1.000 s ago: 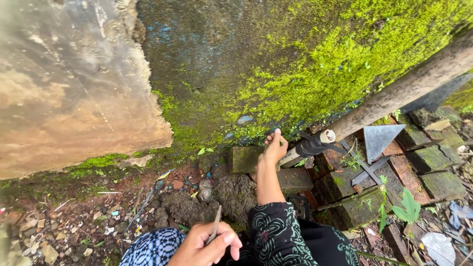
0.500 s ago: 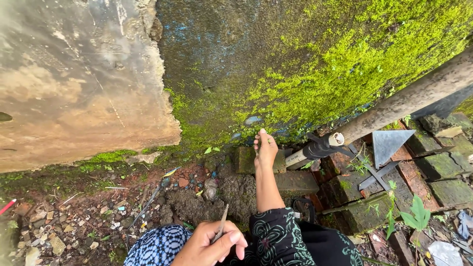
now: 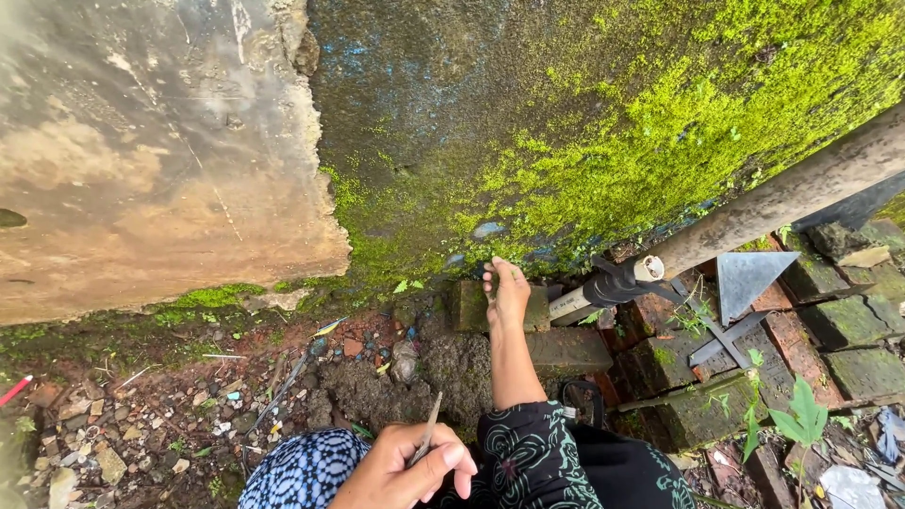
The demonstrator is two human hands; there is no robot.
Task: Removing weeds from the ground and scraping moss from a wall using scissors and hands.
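Nearest the camera, the left hand (image 3: 401, 467) stayed closed, pinching a thin grey stick-like tool (image 3: 424, 438) above a blue patterned knee (image 3: 297, 476). Beyond it, the right hand (image 3: 507, 290), on a dark patterned sleeve (image 3: 533, 443), had slid down from the wall's base onto a mossy brick (image 3: 471, 306), fingers curled at the seam; whether they pinched anything could not be told. A capped pipe end (image 3: 641, 271) lay just beside it. Behind rose the moss-covered wall (image 3: 613, 123), bright green and damp-looking.
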